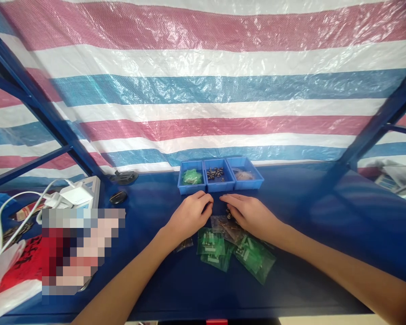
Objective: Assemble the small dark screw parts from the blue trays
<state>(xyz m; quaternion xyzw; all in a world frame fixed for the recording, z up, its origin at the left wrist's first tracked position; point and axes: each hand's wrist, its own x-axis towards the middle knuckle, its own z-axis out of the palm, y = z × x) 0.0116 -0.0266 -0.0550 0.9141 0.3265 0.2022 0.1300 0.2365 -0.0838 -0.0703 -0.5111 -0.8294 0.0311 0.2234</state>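
Both hands rest close together in front of three blue bins. My left hand (192, 212) has its fingers curled; whether anything is between them is hidden. My right hand (245, 210) lies palm down, with small dark metal parts (228, 214) partly showing beneath its fingers. A clear bag of brownish parts (226, 229) lies between the hands. Nearer to me are green bags (210, 243) and another green bag (255, 259) with pale pieces inside. Small dark fittings (215, 173) lie in the middle bin (219, 186), green packets (191, 177) in the left one, clear packets (242, 174) in the right.
At the left of the blue table (149, 284) are a power strip (94, 192) with white cables, a black mouse (118, 197), a black stand (124, 177) and a red bag (23, 262). A striped sheet (209, 108) hangs behind, between blue frame posts.
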